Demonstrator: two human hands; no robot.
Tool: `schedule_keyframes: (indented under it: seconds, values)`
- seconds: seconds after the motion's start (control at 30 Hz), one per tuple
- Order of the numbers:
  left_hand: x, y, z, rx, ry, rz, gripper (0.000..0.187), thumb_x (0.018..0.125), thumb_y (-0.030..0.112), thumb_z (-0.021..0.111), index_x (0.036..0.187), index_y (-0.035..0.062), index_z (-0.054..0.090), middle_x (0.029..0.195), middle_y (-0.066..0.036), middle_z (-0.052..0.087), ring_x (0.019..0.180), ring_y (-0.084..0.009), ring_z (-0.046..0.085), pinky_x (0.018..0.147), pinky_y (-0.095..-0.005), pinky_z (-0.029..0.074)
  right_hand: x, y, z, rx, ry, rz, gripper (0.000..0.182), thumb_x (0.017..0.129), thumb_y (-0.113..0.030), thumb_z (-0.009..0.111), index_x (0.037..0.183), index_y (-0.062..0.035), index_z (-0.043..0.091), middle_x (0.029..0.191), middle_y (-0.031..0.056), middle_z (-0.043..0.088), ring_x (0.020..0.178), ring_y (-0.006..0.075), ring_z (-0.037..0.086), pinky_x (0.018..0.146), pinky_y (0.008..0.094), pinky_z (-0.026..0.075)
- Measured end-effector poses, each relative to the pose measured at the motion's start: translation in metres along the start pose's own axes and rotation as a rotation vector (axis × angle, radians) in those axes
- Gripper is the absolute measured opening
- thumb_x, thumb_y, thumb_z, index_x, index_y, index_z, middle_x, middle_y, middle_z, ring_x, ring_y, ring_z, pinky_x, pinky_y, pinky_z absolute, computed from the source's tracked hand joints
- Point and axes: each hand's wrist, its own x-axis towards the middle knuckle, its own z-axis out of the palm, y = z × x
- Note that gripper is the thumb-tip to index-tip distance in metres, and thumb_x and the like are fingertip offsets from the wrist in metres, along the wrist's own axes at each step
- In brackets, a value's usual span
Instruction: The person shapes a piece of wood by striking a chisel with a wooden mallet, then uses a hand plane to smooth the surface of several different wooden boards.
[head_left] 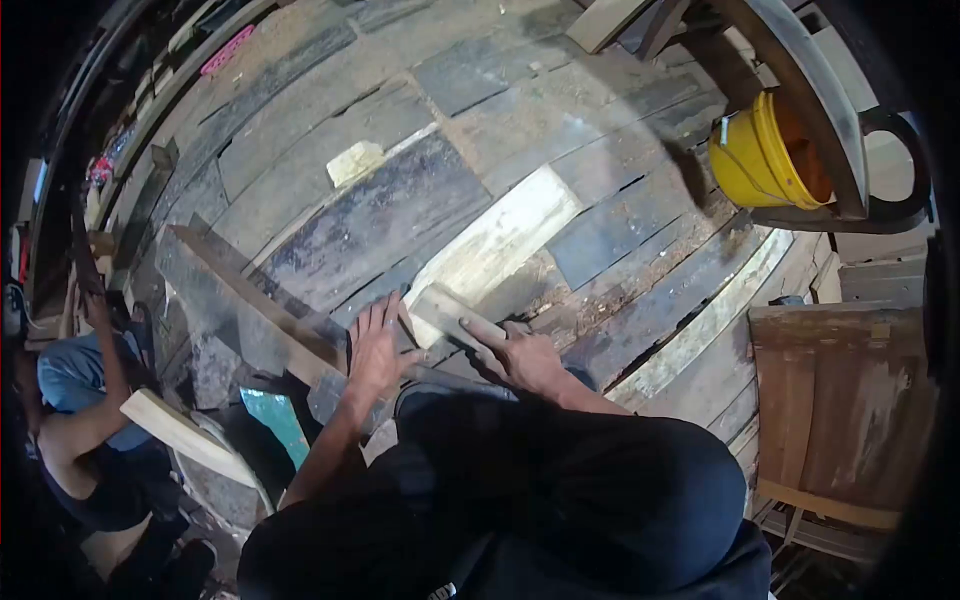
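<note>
On the plank floor lies a pale, rough-surfaced wooden board [505, 235], slanting away to the upper right. Its near end sits between my hands. My left hand [375, 350] has its fingers spread, with the fingertips by the left edge of that end. A short grey-brown bar [455, 308], apparently wooden, rests across the board's near end. My right hand [527, 358] grips the bar's right end, with one finger stretched along it. What the curled fingers of this hand do underneath is hidden.
A brown timber beam [255, 300] lies to my left, and a small pale block [354, 163] farther ahead. At upper right hangs or stands a yellow bucket [765, 150] by a curved frame. Another person [90, 420] crouches at far left. Brown panels [850, 400] stand at right.
</note>
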Motion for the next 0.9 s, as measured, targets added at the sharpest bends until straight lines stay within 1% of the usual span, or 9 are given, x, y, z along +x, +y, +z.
schedule_keyframes:
  seconds: [0.1, 0.2, 0.33, 0.47, 0.57, 0.67, 0.7, 0.83, 0.9]
  values:
    - [-0.002, -0.002, 0.003, 0.025, -0.005, 0.002, 0.114, 0.069, 0.034, 0.095, 0.162, 0.0042, 0.036, 0.154, -0.017, 0.046, 0.145, -0.0375, 0.04, 0.12, -0.0518, 0.031, 0.015, 0.02, -0.028, -0.109, -0.169, 0.067, 0.062, 0.101, -0.05, 0.06, 0.16, -0.0411, 0.042, 0.119, 0.0235, 0.068, 0.095, 0.0418, 0.074, 0.074, 0.0511, 0.061]
    - [-0.002, -0.006, 0.003, 0.009, 0.04, 0.035, 0.114, 0.068, 0.034, 0.095, 0.162, 0.0042, 0.037, 0.152, -0.017, 0.047, 0.146, -0.0367, 0.039, 0.12, -0.0514, 0.031, 0.032, 0.074, -0.05, -0.115, 0.271, 0.346, 0.065, 0.102, -0.046, 0.062, 0.161, -0.0292, 0.043, 0.093, 0.0292, 0.073, 0.078, 0.047, 0.072, 0.066, 0.0558, 0.057]
    - [0.0, -0.001, 0.002, 0.012, 0.041, 0.005, 0.116, 0.066, 0.038, 0.096, 0.161, 0.0042, 0.037, 0.148, -0.017, 0.051, 0.144, -0.0369, 0.041, 0.119, -0.0515, 0.032, 0.04, 0.064, -0.053, 0.099, 0.36, 0.531, 0.067, 0.101, -0.042, 0.064, 0.162, -0.0254, 0.042, 0.094, 0.0324, 0.07, 0.076, 0.0493, 0.071, 0.067, 0.0553, 0.057]
    - [-0.002, -0.002, 0.003, -0.007, 0.006, -0.012, 0.111, 0.067, 0.036, 0.095, 0.159, 0.0042, 0.041, 0.146, -0.016, 0.052, 0.142, -0.0364, 0.044, 0.118, -0.0517, 0.034, 0.013, -0.006, -0.006, 0.006, -0.041, 0.001, 0.065, 0.101, -0.046, 0.062, 0.162, -0.0392, 0.04, 0.114, 0.0296, 0.069, 0.083, 0.0475, 0.073, 0.07, 0.0544, 0.06]
    - [-0.002, -0.004, 0.005, 0.0, 0.072, 0.028, 0.107, 0.067, 0.034, 0.096, 0.156, 0.0057, 0.044, 0.146, -0.016, 0.052, 0.142, -0.0361, 0.044, 0.118, -0.052, 0.033, 0.016, 0.005, -0.006, -0.044, -0.133, -0.036, 0.062, 0.102, -0.049, 0.06, 0.16, -0.0452, 0.041, 0.122, 0.0262, 0.068, 0.086, 0.0456, 0.074, 0.07, 0.0527, 0.061]
    - [-0.006, -0.003, 0.004, 0.016, 0.103, 0.035, 0.112, 0.066, 0.034, 0.096, 0.159, 0.0052, 0.042, 0.145, -0.017, 0.052, 0.139, -0.0372, 0.046, 0.116, -0.0504, 0.035, 0.051, 0.043, -0.059, -0.087, -0.071, 0.443, 0.063, 0.103, -0.048, 0.061, 0.161, -0.0274, 0.045, 0.11, 0.0292, 0.072, 0.084, 0.0468, 0.073, 0.07, 0.0522, 0.059]
    - [-0.005, -0.002, 0.004, 0.037, 0.088, 0.0, 0.111, 0.064, 0.035, 0.097, 0.157, 0.0056, 0.044, 0.144, -0.016, 0.053, 0.138, -0.036, 0.047, 0.115, -0.049, 0.035, 0.053, 0.076, -0.05, -0.054, 0.319, 0.382, 0.064, 0.104, -0.049, 0.059, 0.161, -0.0223, 0.045, 0.1, 0.0288, 0.074, 0.079, 0.0491, 0.072, 0.067, 0.0535, 0.058]
    - [-0.002, -0.004, 0.006, 0.04, 0.084, -0.052, 0.11, 0.06, 0.039, 0.097, 0.154, 0.0075, 0.049, 0.142, -0.014, 0.055, 0.138, -0.0344, 0.047, 0.114, -0.0498, 0.035, 0.057, 0.054, -0.07, 0.001, 0.315, 0.481, 0.064, 0.105, -0.046, 0.061, 0.161, -0.018, 0.045, 0.092, 0.0305, 0.072, 0.074, 0.0512, 0.071, 0.063, 0.0553, 0.056]
    - [-0.002, -0.006, 0.008, 0.037, 0.099, -0.044, 0.109, 0.061, 0.04, 0.097, 0.154, 0.0086, 0.05, 0.141, -0.014, 0.055, 0.138, -0.0347, 0.047, 0.114, -0.0507, 0.036, 0.039, 0.029, -0.025, -0.032, 0.288, 0.144, 0.063, 0.103, -0.044, 0.064, 0.16, -0.0218, 0.048, 0.098, 0.0311, 0.072, 0.076, 0.0489, 0.072, 0.065, 0.0548, 0.058]
